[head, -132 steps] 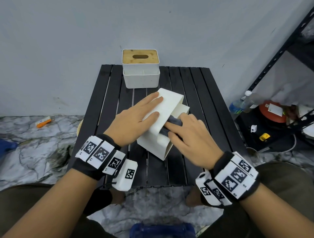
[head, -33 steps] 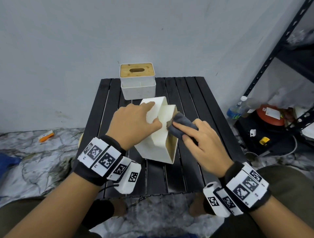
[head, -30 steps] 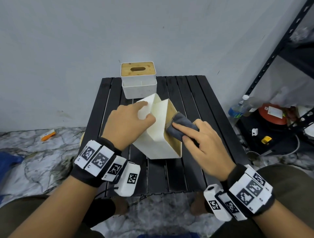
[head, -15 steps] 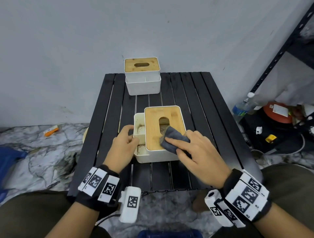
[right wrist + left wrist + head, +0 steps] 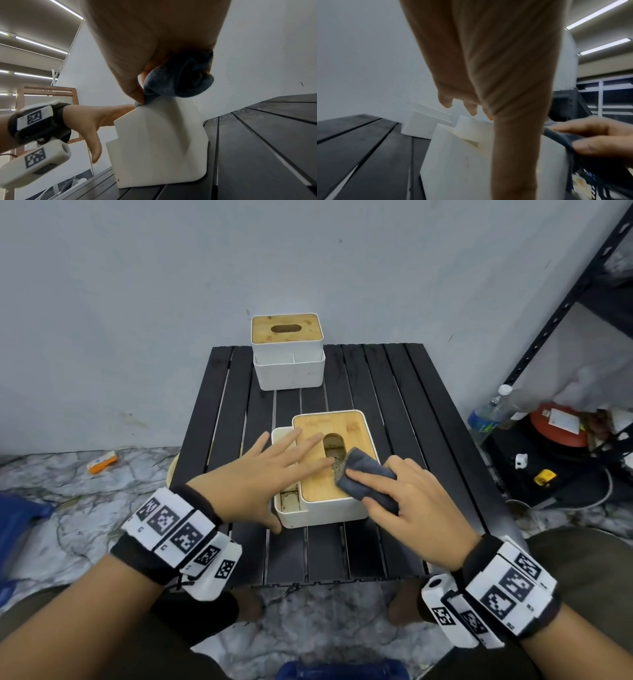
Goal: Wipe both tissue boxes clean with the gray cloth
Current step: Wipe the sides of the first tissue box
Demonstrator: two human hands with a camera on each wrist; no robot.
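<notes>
The near tissue box (image 5: 325,474) is found upright at the middle of the black slatted counter (image 5: 404,412), wooden lid uppermost; the far tissue box (image 5: 287,350) is set at the far edge, well apart from it. The gray cloth (image 5: 366,474) is bunched under the right hand (image 5: 407,501). Its fingers (image 5: 363,475) are curled round the cloth, which is pressed onto the near right part of the lid beside the slot. The left hand (image 5: 263,474) is laid flat with fingers straight and spread across the left of the lid and the side compartment; nothing is gripped by it.

The step in hand is judged to be the wiping of the lid. It is best done with the box steadied from the left while the cloth is drawn in overlapping strokes along the wood, out to the rim and round the slot edge. A clean fold should be presented, as the cloth's leading edge appears soiled. Grime is visible in the side compartment and is likely to need attention.

The lid surface under both hands is hidden. The interior of the slot cannot be made out. The left wrist view is blurred and largely blocked by the hand; the condition of the far box's walls cannot be judged.
</notes>
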